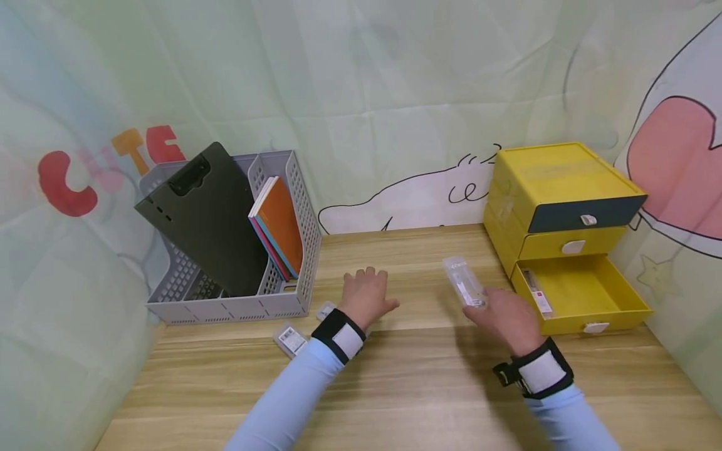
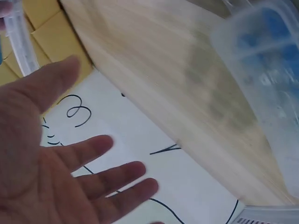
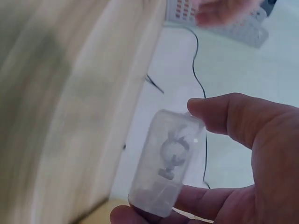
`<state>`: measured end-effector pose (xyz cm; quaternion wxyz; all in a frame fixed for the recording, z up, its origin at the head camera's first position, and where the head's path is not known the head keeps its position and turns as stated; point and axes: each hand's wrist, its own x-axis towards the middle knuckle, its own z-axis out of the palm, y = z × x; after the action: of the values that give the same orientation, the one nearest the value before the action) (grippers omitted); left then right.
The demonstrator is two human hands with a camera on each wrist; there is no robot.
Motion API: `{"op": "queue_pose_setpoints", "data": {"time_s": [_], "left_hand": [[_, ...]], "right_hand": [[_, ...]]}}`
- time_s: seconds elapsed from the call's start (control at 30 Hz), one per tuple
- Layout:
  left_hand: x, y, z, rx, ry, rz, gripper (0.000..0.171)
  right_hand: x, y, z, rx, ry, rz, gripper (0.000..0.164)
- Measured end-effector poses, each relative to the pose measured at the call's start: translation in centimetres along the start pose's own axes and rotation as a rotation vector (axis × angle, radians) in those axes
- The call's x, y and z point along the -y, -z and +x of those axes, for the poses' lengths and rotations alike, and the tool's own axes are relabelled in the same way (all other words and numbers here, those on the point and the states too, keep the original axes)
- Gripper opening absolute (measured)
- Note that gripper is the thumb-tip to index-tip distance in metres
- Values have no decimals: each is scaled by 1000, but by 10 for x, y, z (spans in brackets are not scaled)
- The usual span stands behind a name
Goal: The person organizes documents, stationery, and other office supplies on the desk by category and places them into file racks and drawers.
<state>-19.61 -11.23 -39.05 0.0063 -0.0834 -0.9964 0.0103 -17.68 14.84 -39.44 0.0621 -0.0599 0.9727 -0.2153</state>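
My right hand (image 1: 504, 316) grips the end of a long clear plastic case (image 1: 464, 282) between thumb and fingers, above the table in front of the drawer unit. Small grey pieces show through the case's frosted wall in the right wrist view. My left hand (image 1: 365, 297) is spread over the middle of the table, thumb out to the side, with nothing in it. Beside and partly under the left wrist lie small plastic boxes, one with a white barcode label (image 1: 292, 338). A translucent box (image 2: 261, 60) with blue contents shows in the left wrist view.
A yellow drawer unit (image 1: 510, 207) stands at right, its bottom drawer (image 1: 592, 285) pulled out with a slim labelled packet (image 1: 538, 294) inside. At left, a grey organizer (image 1: 225, 308) holds a dark clipboard (image 1: 211, 219) and several notebooks (image 1: 284, 225). A printed curtain hangs behind.
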Motion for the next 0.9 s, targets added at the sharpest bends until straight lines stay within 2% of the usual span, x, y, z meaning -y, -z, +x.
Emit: {"op": "queue_pose_setpoints", "data": {"time_s": [0.13, 0.23, 0.47, 0.7, 0.9], "left_hand": [[3, -2, -3, 23, 22, 66, 55], [3, -1, -4, 50, 29, 65, 55], [4, -1, -6, 57, 36, 50, 53], [5, -4, -5, 65, 42, 45, 52], [5, -3, -6, 79, 52, 30, 52]], "right_hand": [[-13, 13, -4, -22, -31, -24, 70], [-24, 24, -8, -11, -83, -32, 67], [-52, 50, -19, 68, -191, -32, 72], [-75, 62, -23, 98, -262, -66, 78], [-90, 66, -20, 65, -333, -151, 72]]}}
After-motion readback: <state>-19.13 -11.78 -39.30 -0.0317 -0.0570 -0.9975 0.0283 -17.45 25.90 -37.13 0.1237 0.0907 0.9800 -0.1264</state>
